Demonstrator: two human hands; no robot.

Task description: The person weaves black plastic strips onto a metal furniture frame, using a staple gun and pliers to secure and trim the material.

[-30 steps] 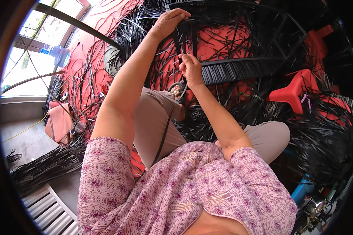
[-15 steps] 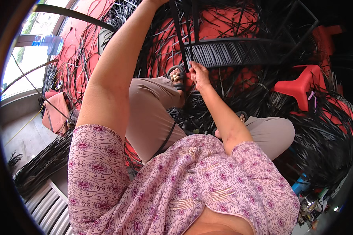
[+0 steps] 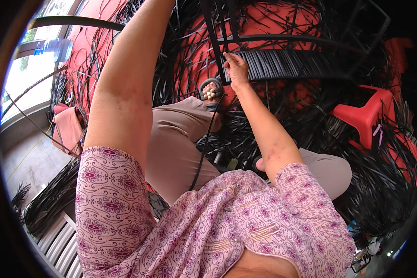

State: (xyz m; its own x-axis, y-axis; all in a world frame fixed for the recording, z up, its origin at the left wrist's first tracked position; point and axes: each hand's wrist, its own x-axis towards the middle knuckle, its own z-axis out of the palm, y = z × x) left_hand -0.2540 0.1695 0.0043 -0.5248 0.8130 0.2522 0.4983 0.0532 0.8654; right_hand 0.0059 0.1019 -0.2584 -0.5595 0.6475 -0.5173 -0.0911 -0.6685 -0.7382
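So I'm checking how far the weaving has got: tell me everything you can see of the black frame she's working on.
The frame is made of thin black bars, metal by the look, standing over a red floor. A tight band of black strips is woven across between two bars; the rest is bare, with loose strips hanging about it. The right hand rests at the band's left end, fingers on the upright bar. The left arm reaches up out of view.

I see a red stool (image 3: pixel 363 118) at right, w/ loose black strips (image 3: pixel 384 194) heaped round it. Red floor (image 3: pixel 85 44) top left, a clear bottle (image 3: pixel 55 46) by the window (image 3: pixel 23 78). Pink bag (image 3: pixel 68 129) at left, grey slats (image 3: pixel 55 241) bottom left.
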